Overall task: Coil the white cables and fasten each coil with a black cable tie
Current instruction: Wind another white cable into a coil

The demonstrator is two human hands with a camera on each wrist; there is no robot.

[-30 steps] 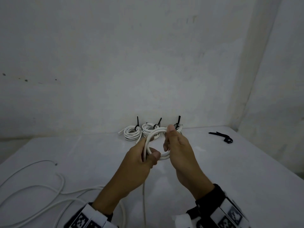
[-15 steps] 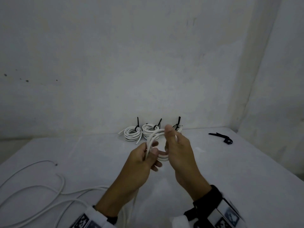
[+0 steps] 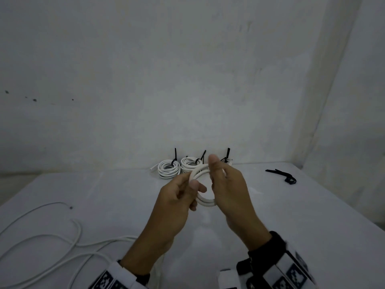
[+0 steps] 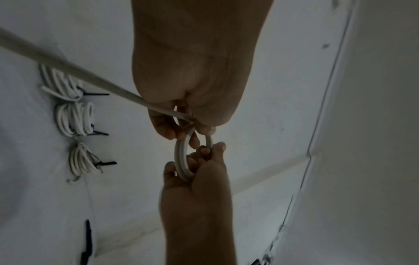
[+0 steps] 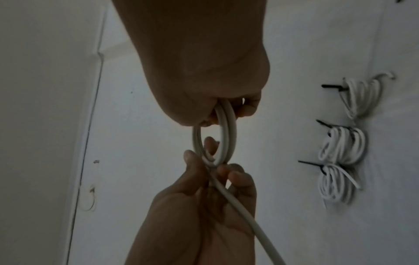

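Note:
Both hands hold a small coil of white cable (image 3: pixel 205 202) in the air above the table's middle. My left hand (image 3: pixel 183 192) pinches the coil's left side between thumb and fingers. My right hand (image 3: pixel 227 184) grips the right side, thumb upright. The wrist views show the same coil (image 4: pixel 181 157) (image 5: pixel 223 136) between the two hands, with its free length (image 5: pixel 244 215) trailing down past the left palm. Loose white cable (image 3: pixel 62 243) lies on the table at the near left. Three tied coils (image 3: pixel 168 168) with black ties stand in a row at the far edge.
Spare black cable ties (image 3: pixel 283 176) lie on the white table (image 3: pixel 312 215) at the far right. A white wall stands right behind the tied coils, and a side wall closes the right.
The hands have turned the coil slightly and the left thumb has shifted on it. The trailing cable has swung out of sight behind the left forearm.

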